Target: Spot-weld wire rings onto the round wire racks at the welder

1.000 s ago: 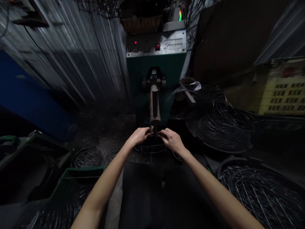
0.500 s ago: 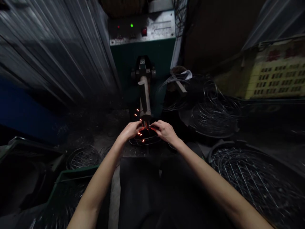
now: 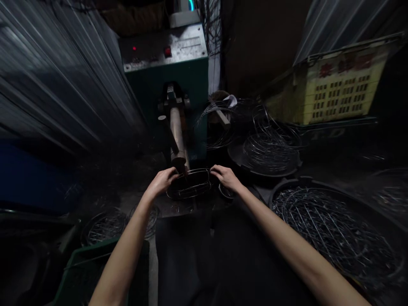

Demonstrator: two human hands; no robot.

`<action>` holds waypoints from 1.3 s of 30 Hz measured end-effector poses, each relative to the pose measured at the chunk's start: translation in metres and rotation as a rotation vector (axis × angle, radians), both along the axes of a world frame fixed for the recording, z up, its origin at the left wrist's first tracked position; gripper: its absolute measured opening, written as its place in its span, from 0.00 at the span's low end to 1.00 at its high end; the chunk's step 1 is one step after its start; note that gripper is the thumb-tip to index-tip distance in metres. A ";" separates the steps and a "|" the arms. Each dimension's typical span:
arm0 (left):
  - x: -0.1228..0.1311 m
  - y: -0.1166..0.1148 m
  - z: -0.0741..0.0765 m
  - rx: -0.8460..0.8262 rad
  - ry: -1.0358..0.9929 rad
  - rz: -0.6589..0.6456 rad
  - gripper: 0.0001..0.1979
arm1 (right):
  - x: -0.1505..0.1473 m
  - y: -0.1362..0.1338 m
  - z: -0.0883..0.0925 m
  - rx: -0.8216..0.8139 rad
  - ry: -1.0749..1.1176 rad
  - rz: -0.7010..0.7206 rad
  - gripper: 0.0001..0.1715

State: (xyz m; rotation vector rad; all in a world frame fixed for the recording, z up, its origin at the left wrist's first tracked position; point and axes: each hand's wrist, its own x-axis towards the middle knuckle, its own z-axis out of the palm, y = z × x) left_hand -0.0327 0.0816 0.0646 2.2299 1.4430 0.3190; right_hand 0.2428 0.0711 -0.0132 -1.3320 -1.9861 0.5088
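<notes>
A small oval wire basket (image 3: 190, 185) lies under the tip of a brown welding arm (image 3: 177, 135) that juts out of a green machine (image 3: 165, 72). My left hand (image 3: 163, 182) grips the basket's left rim with closed fingers. At the right rim, my right hand (image 3: 225, 177) pinches the wire. Both forearms reach forward over my dark lap.
Round black tubs of loose wire rings stand at the right (image 3: 331, 229) and further back (image 3: 267, 148). More wire coils (image 3: 105, 225) and a green crate (image 3: 79, 272) are at the lower left. Corrugated metal wall (image 3: 63, 93) on the left, a yellow crate (image 3: 338, 89) at the right.
The sparks at the arm's tip half a second ago are gone and the green lamp is off. The basket now sits a little right of the tip; my hands are further apart.
</notes>
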 end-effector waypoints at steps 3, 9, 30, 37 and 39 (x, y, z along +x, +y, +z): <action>-0.015 -0.001 -0.006 -0.055 -0.030 0.039 0.14 | -0.009 -0.010 0.015 0.073 -0.052 0.014 0.09; -0.010 -0.013 -0.004 0.220 -0.112 0.139 0.14 | -0.038 -0.022 0.033 0.122 -0.208 0.003 0.11; 0.031 -0.134 -0.017 0.160 0.165 -0.186 0.12 | -0.002 -0.159 0.007 0.005 -0.113 0.091 0.12; 0.016 -0.132 -0.008 0.162 0.116 -0.168 0.12 | -0.007 -0.151 0.013 0.110 -0.221 0.064 0.13; 0.016 -0.129 -0.007 0.134 0.105 -0.149 0.12 | -0.015 -0.147 0.016 0.144 -0.286 0.053 0.14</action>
